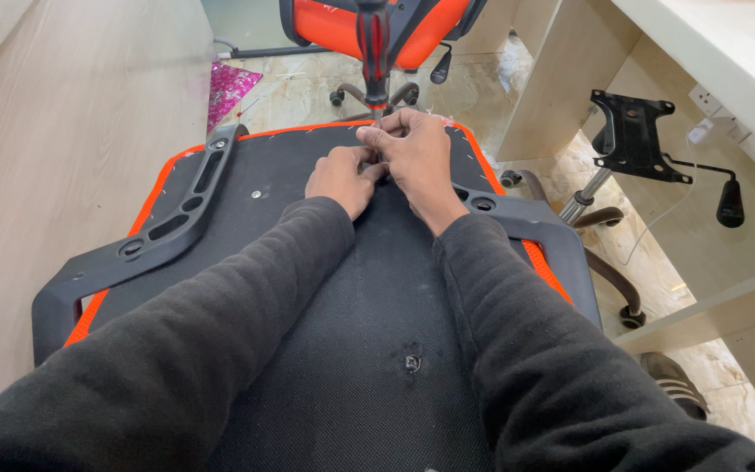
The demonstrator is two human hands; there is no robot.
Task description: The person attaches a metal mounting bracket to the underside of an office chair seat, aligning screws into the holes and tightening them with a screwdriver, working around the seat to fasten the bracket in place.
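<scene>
Marbled tile floor (325, 83) is showing beyond an upturned black-mesh, orange-edged office chair seat (377, 288). Both hands are meeting at its far edge: right hand (417, 153) is pinching the shaft of an upright red-and-black-handled screwdriver (373, 44), long axis vertical; left hand (342, 179), fingers curled together, is pressing just beside the tip.
</scene>
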